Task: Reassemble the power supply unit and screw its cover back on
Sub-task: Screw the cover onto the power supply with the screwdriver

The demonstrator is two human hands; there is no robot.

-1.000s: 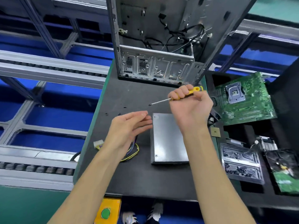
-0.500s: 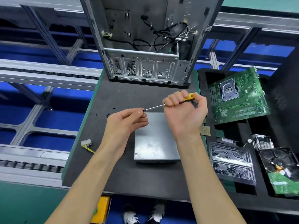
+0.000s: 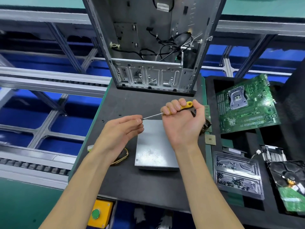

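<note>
Grey-cased power supply unit [image 3: 154, 146] lay on the mat as the right hand [image 3: 180, 119] fisted the screwdriver [image 3: 166, 111] — left hand [image 3: 122, 129] fingertips pinching at its tip, probably seating a screw — best kept square.

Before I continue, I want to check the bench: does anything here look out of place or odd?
Yes. A few small black screws lie loose on the dark mat, left of the screwdriver, outside the parts tray, so they are easy to lose. The power supply unit looks intact.
</note>
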